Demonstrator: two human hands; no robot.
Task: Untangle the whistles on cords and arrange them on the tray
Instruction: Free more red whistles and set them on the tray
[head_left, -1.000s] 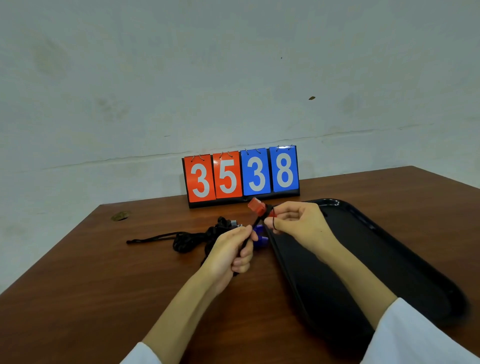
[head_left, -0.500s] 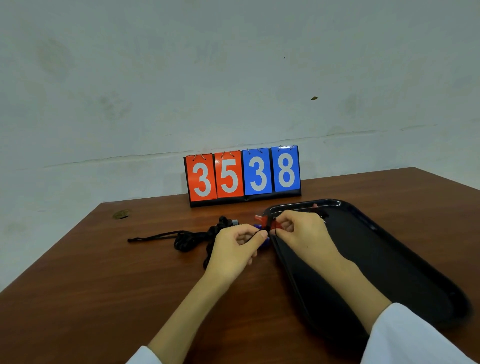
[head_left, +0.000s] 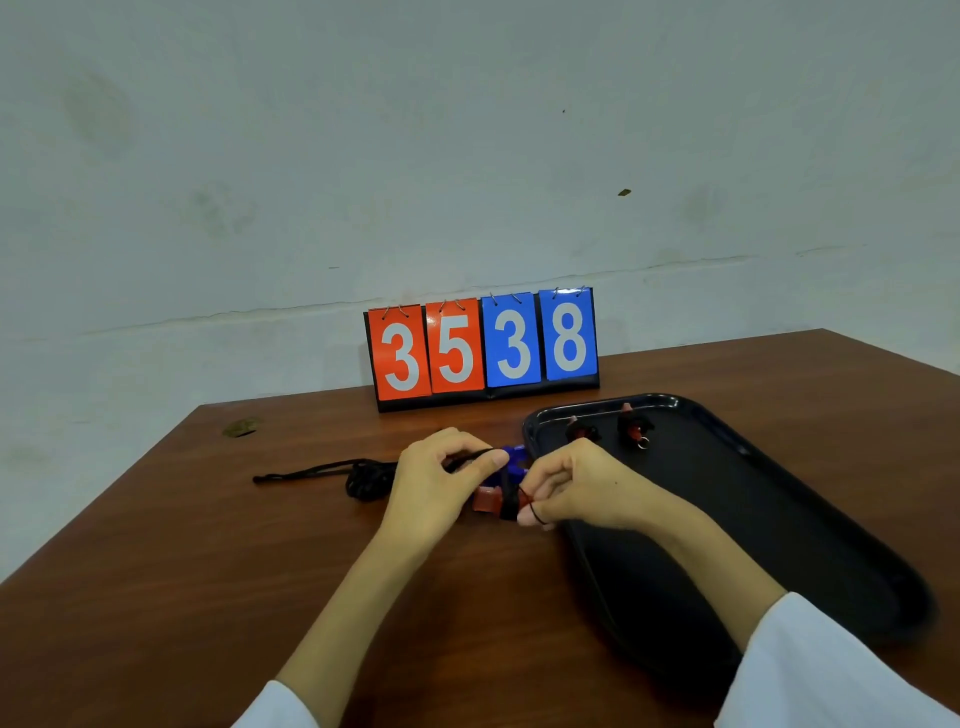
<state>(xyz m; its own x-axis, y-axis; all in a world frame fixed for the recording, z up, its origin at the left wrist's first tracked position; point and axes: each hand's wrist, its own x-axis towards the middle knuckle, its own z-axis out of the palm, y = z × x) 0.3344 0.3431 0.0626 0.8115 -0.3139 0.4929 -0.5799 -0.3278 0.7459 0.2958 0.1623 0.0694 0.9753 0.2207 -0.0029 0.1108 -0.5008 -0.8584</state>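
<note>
A red whistle (head_left: 489, 502) lies low between my hands, just left of the black tray (head_left: 810, 525). My right hand (head_left: 569, 488) pinches the thin black cord at the whistle's end. My left hand (head_left: 439, 480) pinches another stretch of black cord above it. A blue whistle (head_left: 515, 464) shows between the two hands. The tangled black cords (head_left: 366, 478) trail left across the table. Two red and black whistles (head_left: 635, 426) lie at the far end of the tray.
A flip scoreboard (head_left: 483, 348) reading 3538 stands at the back of the brown table (head_left: 208, 571) against the wall. A small brownish scrap (head_left: 240, 427) lies near the table's far left edge.
The red whistle has come down from in front of the tray's far rim to the table between my hands. Both hands moved lower and closer together.
</note>
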